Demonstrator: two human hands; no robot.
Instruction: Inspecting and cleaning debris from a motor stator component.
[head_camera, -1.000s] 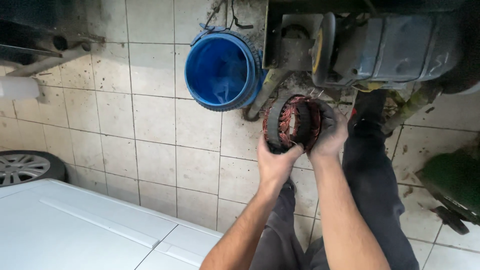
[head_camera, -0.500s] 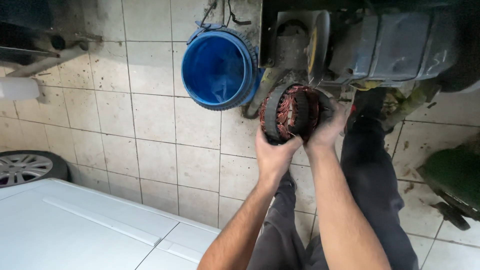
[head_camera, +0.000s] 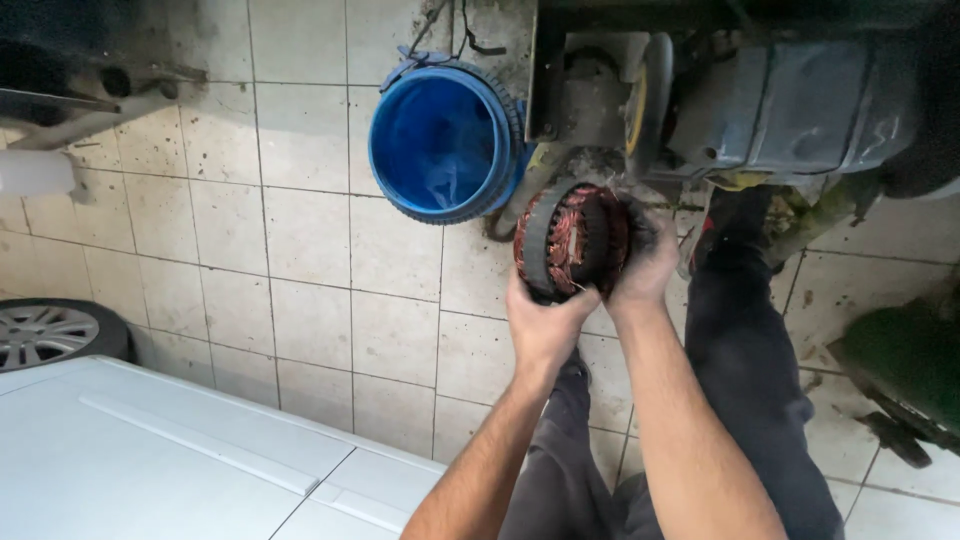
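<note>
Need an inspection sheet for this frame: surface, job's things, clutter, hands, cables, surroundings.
Surface: tiled floor, pale, stained and speckled with dirt.
Job's things: round stator with copper windings in a dark ring, held up off the floor.
Clutter: open blue bucket on the floor; white container at the left edge.
Hands: left hand grips the stator from below; right hand holds its right side.
Cables: dark wire hanging above the bucket.
Surroundings: grimy grey machine ahead; white car body and wheel lower left; green object at right.
</note>
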